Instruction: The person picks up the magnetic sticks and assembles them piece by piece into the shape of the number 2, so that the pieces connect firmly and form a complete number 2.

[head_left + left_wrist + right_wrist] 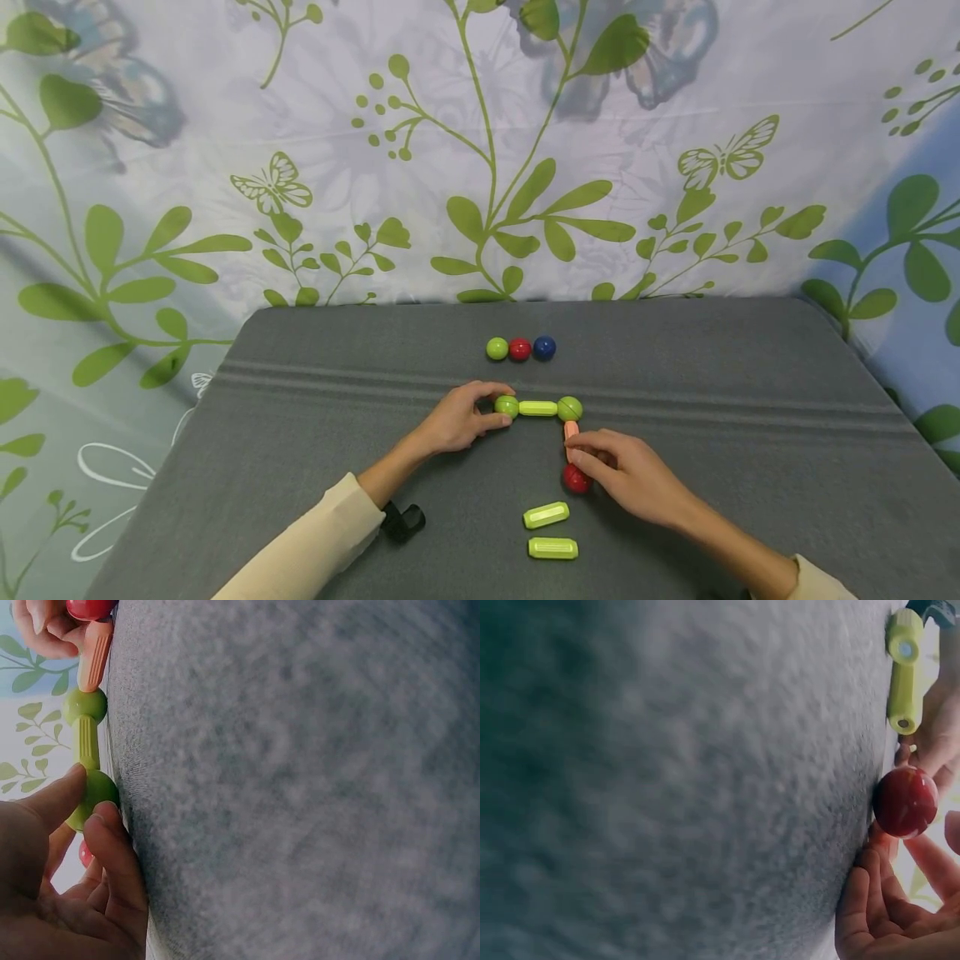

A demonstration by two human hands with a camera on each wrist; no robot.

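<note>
My left hand (459, 418) pinches a green ball (507, 406) between thumb and fingers, as the left wrist view also shows. From that ball a yellow-green ribbed rod (537, 408) runs right to a second green ball (570, 409). A salmon-orange rod (572, 429) joins this second ball and points toward the near side, with a red ball (577, 478) at its other end. My right hand (641, 479) pinches the orange rod, its thumb just above the red ball. In the right wrist view the red ball (906, 802) hides part of that grip.
Two loose yellow-green rods (552, 547) lie nearer me on the grey cloth table (300, 467). Behind the joined pieces, a green ball (497, 348), a red ball (520, 349) and a blue ball (544, 347) stand in a row. A black strap (403, 523) is by my left sleeve.
</note>
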